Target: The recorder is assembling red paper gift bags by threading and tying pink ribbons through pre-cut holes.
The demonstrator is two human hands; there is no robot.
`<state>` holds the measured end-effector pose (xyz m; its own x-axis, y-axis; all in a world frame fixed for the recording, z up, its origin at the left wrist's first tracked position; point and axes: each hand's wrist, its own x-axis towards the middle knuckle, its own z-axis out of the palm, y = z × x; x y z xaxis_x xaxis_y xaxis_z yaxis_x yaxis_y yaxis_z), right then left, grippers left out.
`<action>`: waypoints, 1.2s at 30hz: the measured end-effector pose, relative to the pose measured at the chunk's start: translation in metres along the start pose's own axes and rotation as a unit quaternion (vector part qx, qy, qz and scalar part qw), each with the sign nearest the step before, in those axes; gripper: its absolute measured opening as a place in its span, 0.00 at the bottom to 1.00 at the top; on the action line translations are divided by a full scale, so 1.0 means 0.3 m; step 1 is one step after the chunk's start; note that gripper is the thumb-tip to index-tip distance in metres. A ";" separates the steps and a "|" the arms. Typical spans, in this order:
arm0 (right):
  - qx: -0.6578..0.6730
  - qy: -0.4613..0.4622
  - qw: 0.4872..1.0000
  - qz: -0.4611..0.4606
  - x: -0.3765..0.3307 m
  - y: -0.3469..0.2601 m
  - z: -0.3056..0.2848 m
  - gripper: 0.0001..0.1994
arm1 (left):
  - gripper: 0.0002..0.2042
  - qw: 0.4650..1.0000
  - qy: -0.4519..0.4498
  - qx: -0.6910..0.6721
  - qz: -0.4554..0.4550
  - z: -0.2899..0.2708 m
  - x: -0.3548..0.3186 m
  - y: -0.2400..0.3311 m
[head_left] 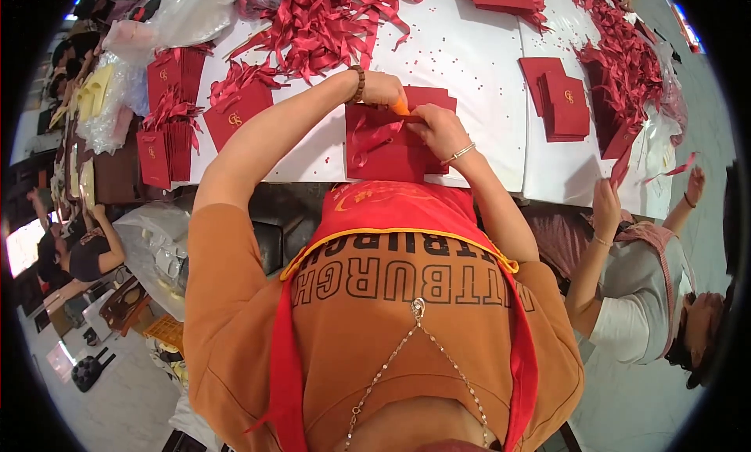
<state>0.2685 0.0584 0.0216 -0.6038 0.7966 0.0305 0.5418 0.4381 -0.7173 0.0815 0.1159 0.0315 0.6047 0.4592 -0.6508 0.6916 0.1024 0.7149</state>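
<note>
Flat red paper bags lie overlapped on the white table in front of me. My left hand, with a beaded bracelet at the wrist, is closed around a small orange-handled tool. The tool's tip meets the upper part of the top bag; what kind of tool it is I cannot make out. My right hand pinches the same bag's edge just beside the tip. A loop of red ribbon rests across the bag, left of my right hand.
A heap of red ribbons covers the far table. Stacks of red bags with ribbons stand at left, more bags at right. Clear plastic wrapping lies far left. A co-worker sits at right, handling a ribbon.
</note>
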 end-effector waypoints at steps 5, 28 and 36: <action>0.020 -0.010 1.000 0.002 0.000 -0.021 -0.033 0.07 | 0.10 0.992 0.122 -0.011 0.031 0.042 -0.001 0.017; 0.039 -0.070 0.996 -0.045 0.007 -0.026 -0.061 0.11 | 0.09 0.823 0.493 -0.280 0.047 -0.065 0.009 -0.062; 0.254 -0.076 0.964 0.007 -0.020 0.012 -0.071 0.11 | 0.11 0.729 0.201 -0.585 0.292 -0.115 -0.114 -0.151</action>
<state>0.2865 0.0642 0.0337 -0.6978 0.7142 -0.0552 0.2175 0.1378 -0.9663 0.0159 0.1262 0.0303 0.3343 0.9235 -0.1883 -0.5908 0.3610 0.7216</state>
